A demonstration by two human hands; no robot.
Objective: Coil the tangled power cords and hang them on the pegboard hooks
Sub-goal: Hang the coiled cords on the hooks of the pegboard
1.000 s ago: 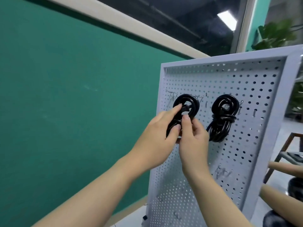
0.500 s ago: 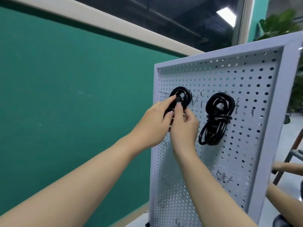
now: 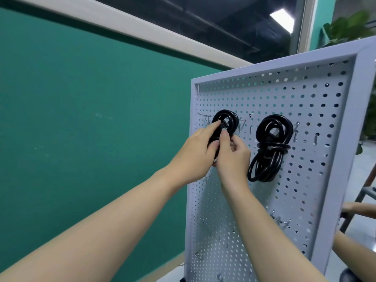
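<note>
Two bare forearms reach up from the bottom edge toward a pale grey pegboard (image 3: 317,94) that stands at about three o'clock of the view; to the board's nine o'clock runs a green wall (image 3: 85,119) with a cream band along its top. The left hand (image 3: 195,157) has its fingers curled round the lower part of a black coiled power cord (image 3: 289,119), the index finger stretched up to the cord's plug inside the loop, the thumb pressed to the bundle's side; the right hand (image 3: 234,157), touching the left, pinches the same bundle from the three o'clock side, its thumb upright against the loop and its other fingers folded toward the palm. That cord's round top loop sits at the upper row of wire hooks (image 3: 243,121) near the board's left edge; whether it bears on a hook I cannot tell, as the hands cover the rest of it. At three o'clock of the hands a second coiled power cord (image 3: 270,147) hangs free of them on the same row, a round loop at twelve o'clock, wraps round its waist, long loops dangling to six o'clock. More wire hooks (image 3: 281,219) sit lower on the board at about five o'clock. Past the board's right frame, another person's forearm (image 3: 360,208) and green plant leaves (image 3: 350,27) show.
</note>
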